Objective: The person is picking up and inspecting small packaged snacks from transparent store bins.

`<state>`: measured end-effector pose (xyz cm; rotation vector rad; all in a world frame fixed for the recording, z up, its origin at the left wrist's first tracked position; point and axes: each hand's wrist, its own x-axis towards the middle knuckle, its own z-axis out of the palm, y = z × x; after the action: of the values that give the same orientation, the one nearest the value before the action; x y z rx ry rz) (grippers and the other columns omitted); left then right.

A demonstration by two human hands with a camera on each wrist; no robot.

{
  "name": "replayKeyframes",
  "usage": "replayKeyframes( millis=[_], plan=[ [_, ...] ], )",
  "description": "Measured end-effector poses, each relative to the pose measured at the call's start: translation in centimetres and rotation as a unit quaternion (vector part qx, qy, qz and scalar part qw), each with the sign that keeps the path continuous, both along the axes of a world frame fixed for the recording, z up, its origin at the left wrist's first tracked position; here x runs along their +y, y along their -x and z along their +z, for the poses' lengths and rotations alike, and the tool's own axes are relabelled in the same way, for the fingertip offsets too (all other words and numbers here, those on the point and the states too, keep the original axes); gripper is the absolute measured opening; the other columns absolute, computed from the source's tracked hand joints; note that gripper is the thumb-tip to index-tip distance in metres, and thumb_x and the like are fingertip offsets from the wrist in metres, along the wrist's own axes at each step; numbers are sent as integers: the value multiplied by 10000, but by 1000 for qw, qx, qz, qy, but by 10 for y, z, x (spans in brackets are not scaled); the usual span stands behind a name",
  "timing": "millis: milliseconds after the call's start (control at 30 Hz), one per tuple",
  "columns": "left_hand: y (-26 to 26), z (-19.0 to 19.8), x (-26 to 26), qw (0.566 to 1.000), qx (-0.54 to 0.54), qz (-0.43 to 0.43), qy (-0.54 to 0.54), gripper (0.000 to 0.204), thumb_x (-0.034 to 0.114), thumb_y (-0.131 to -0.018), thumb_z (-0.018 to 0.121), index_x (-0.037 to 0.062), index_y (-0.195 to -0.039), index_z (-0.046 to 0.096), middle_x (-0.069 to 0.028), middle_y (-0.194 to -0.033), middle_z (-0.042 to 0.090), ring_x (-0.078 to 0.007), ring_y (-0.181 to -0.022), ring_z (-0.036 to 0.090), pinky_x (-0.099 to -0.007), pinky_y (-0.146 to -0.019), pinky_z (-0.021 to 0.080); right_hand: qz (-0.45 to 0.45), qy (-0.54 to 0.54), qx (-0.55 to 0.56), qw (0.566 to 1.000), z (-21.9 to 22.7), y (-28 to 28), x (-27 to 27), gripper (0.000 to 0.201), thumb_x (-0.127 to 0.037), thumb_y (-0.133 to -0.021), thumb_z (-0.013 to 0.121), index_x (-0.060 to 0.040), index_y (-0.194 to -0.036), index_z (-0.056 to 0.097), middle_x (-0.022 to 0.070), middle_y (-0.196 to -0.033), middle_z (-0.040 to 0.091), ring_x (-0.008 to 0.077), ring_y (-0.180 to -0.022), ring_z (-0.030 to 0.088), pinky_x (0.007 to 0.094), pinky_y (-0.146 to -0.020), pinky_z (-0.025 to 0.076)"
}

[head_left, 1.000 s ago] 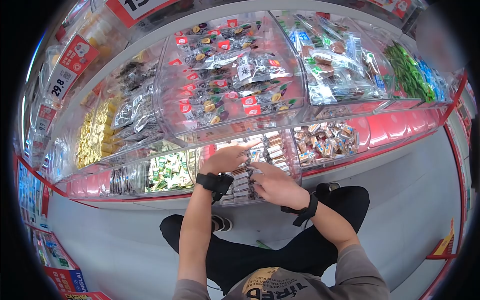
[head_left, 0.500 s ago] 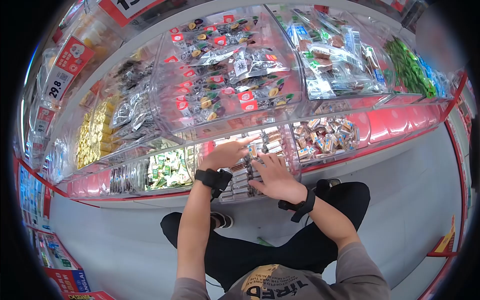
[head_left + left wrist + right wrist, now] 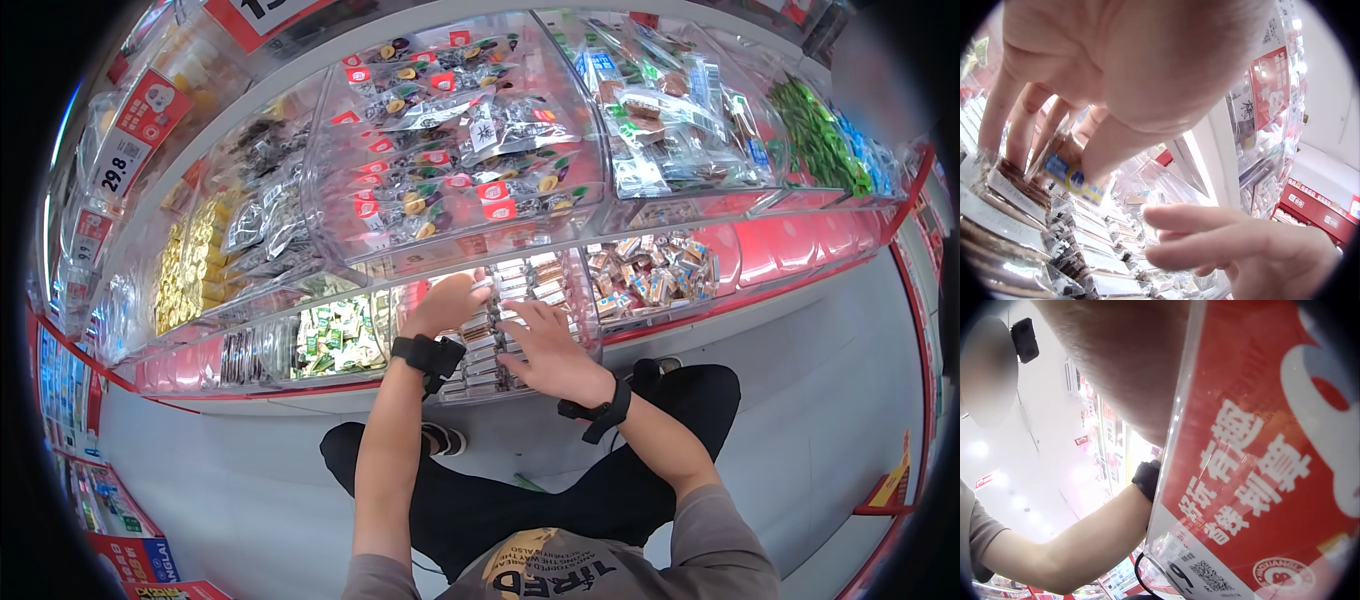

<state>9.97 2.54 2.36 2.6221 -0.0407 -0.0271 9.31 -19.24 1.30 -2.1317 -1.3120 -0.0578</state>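
My left hand (image 3: 445, 305) reaches into a clear lower-shelf bin of small wrapped snack bars (image 3: 485, 375). In the left wrist view, the thumb and curled fingers of this left hand (image 3: 1104, 69) pinch a wrapped snack bar (image 3: 1069, 169) with a blue and yellow label. Its other fingertips reach down to the row of bars (image 3: 1010, 200). Just to the right, my right hand (image 3: 555, 355) hovers over the same bin, fingers loosely extended and nothing held. In the left wrist view the right hand (image 3: 1254, 250) points its fingers toward the bars.
Above is a shelf of bagged plum-print snacks (image 3: 430, 180), with its front lip (image 3: 480, 255) close over my hands. Green-wrapped sweets (image 3: 335, 335) lie left of the bin, more wrapped snacks (image 3: 655, 275) right. A red price card (image 3: 1229, 456) stands close to the right wrist camera.
My left hand has drawn back slightly, its extended index finger now bent in. My right hand's fingers, more curled a second ago, have straightened and spread over the bin.
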Motion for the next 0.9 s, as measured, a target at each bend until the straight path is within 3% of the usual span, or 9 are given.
replayKeyframes(
  millis=[133,233,367,433,533,667,733,900],
  plan=[
    [-3,-10,5,994,2,99,-48,460,379,-901,545,-60,-1014,624,-265,-924,644,-387,-935,619,-436,-811,467,91,26,51,994,-2,2,-1,344,-276,-821,654,-44,-1073,622,128,-1239,520,294,-1178,449,424,-972,319],
    [-7,-10,9,991,55,118,-37,507,424,-877,565,-63,-1006,625,-262,-884,648,-404,-894,621,-446,-781,470,78,3,40,996,-5,1,-1,318,-269,-812,656,-33,-1024,631,134,-1230,527,296,-1148,454,424,-950,331],
    [-6,-32,10,987,-31,157,-6,406,374,-836,632,-19,-936,637,-216,-854,661,-353,-844,637,-423,-755,472,78,18,52,995,-5,0,0,323,-271,-816,655,-45,-1046,624,131,-1243,519,290,-1166,453,419,-950,329],
    [-7,-36,8,984,-35,166,51,299,315,-818,649,24,-884,647,-194,-835,662,-342,-815,634,-411,-761,473,79,9,53,995,-3,0,-2,299,-264,-814,648,-38,-1008,625,135,-1233,524,289,-1140,460,417,-939,332],
    [-15,-49,19,987,-7,158,1,182,196,-795,670,57,-911,656,-104,-796,669,-205,-719,612,-333,-681,465,75,10,51,996,-4,1,-2,290,-263,-814,645,-40,-999,623,136,-1234,523,292,-1141,460,413,-936,331],
    [-14,-59,28,987,-14,160,29,157,133,-798,631,98,-936,695,-65,-801,676,-170,-700,597,-304,-664,459,79,9,61,995,-5,1,-2,294,-264,-814,645,-41,-1004,622,139,-1232,522,295,-1135,465,413,-933,330],
    [-7,-40,19,985,-10,169,30,169,113,-806,617,115,-946,711,-47,-804,678,-159,-703,598,-296,-667,460,78,3,55,995,-7,1,-1,294,-264,-814,644,-41,-1004,622,140,-1228,522,295,-1134,467,413,-931,330],
    [-10,-48,20,984,-17,142,103,192,105,-838,593,119,-985,715,-54,-879,699,-174,-784,632,-301,-724,483,79,14,65,995,-3,1,-2,291,-256,-822,640,-39,-1015,623,144,-1231,522,290,-1145,470,411,-936,326]
  ],
)
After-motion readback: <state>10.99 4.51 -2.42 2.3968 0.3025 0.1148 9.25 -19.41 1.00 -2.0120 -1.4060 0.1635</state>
